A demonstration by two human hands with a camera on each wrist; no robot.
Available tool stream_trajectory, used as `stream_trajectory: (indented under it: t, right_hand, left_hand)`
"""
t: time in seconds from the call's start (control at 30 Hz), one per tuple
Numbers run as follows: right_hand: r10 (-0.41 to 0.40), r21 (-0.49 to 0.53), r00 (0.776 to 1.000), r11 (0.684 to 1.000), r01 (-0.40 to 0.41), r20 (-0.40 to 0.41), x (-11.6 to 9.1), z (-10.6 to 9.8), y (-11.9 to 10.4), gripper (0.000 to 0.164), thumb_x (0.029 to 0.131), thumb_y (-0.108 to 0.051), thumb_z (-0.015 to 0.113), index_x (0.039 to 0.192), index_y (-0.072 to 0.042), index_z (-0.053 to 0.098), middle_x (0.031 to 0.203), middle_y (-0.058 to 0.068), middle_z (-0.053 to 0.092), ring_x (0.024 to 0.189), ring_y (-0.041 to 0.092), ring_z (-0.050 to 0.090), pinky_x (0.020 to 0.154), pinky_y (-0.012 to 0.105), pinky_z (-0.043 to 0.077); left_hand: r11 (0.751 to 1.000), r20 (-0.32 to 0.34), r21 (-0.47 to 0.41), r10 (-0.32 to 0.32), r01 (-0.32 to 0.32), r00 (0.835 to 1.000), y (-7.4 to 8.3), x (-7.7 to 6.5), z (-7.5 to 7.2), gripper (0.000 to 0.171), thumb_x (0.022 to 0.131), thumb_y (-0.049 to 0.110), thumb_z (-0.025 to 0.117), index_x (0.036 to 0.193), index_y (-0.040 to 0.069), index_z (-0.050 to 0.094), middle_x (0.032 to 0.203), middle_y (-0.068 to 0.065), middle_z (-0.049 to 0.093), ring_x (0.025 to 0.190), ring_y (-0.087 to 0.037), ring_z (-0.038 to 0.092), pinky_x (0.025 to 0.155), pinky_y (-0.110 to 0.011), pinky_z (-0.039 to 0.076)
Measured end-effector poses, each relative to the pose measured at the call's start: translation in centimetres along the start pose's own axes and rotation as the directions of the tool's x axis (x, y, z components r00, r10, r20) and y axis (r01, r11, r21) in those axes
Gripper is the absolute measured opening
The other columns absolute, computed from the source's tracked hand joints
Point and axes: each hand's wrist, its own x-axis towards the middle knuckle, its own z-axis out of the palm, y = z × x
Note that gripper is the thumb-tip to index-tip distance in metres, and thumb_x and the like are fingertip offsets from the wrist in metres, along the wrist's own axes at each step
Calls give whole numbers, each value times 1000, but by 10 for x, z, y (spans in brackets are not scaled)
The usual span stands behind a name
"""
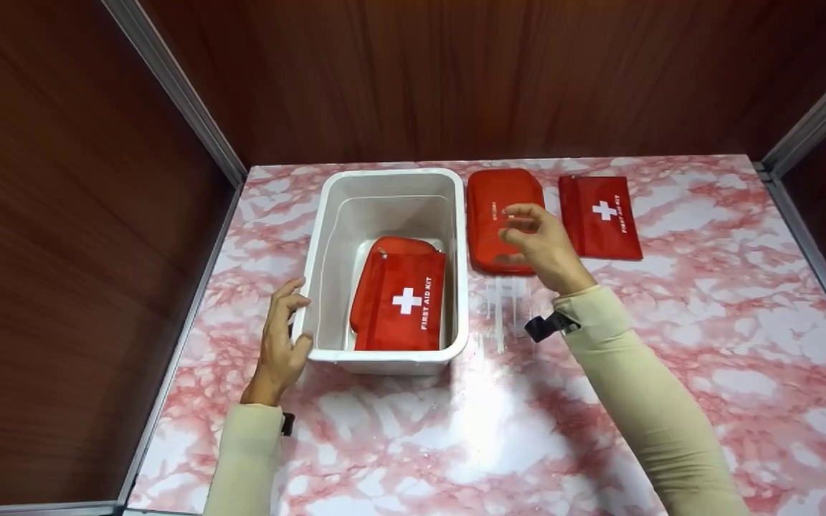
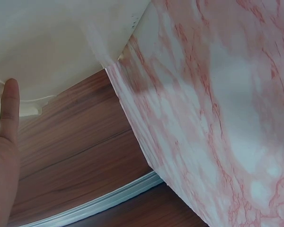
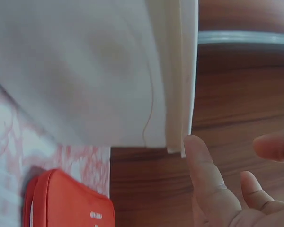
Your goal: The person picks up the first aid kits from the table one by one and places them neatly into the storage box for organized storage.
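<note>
While counted: three red first aid kits are seen, and one white bin (image 1: 327, 215).
Kit in bin: one pouch (image 1: 400, 301) is propped inside the bin.
Kits on table: a rounded case (image 1: 492, 208) is laid just right of the bin, a flat pouch (image 1: 603, 215) beside it.
Left hand (image 1: 280, 344): the bin's near left corner is touched with loosely bent fingers.
Right hand (image 1: 538, 240): held open over the rounded case, nothing gripped.
Surface: a pink marbled table (image 1: 707, 344) is enclosed by brown wood-grain walls (image 1: 62, 251).
</note>
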Motion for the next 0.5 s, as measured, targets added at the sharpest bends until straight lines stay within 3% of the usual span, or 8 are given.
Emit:
stream_trajectory:
  t: [0.23,0.4,0.5]
  right_hand:
    - [8,-18,1000,1000,-8,-15,5,-15,5,44,95,3,52,138,6,41,125,18,45,111,27,49,83,43,57]
    - [9,-38,1000,999,-10,-22,8,-25,11,43,95,2,53,136,6,42,123,17,45,109,27,50,86,46,55]
    - [8,-48,999,999,-9,-32,11,-31,17,42,95,2,53,136,7,42,121,16,44,107,25,51,85,46,55]
  left_hand:
    - [1000,-5,3,-13,13,1000,5,0,2,46,62,-9,46,107,-12,51,139,-30,45,113,-35,51,96,-32,44]
    - [999,4,-9,-41,41,999,32,8,-1,43,62,-12,45,104,-17,50,133,-38,44,112,-41,51,93,-34,45]
    - [998,6,4,-64,64,998,46,13,-3,40,64,-12,46,103,-16,51,131,-36,46,110,-40,52,87,-38,49]
